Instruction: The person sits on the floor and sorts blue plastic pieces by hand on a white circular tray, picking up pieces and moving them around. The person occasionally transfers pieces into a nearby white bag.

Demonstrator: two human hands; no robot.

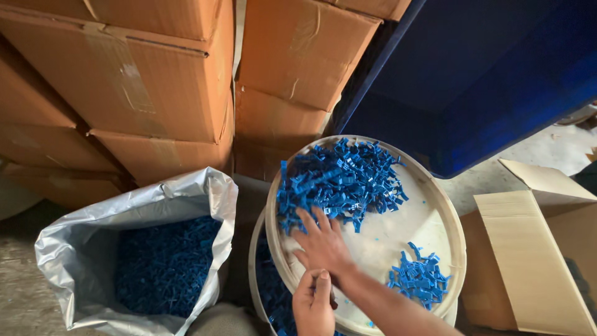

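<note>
A round white tray (429, 186) with a tan rim holds a big heap of small blue plastic clips (339, 180) at its far left and a smaller cluster of clips (420, 280) at its near right. My right hand (323, 246) reaches in from the lower right, fingers spread, fingertips on the near edge of the big heap. My left hand (313, 305) is curled closed at the tray's near rim, just below the right wrist. Anything inside its fist is hidden. The tray rests on a white bucket (254, 261) with more blue clips inside.
A silver-lined sack (93, 230) full of blue clips stands at the left. Stacked brown cartons (155, 81) fill the back. A large dark blue bin (485, 87) is at the upper right, and an open cardboard box (535, 249) at the right.
</note>
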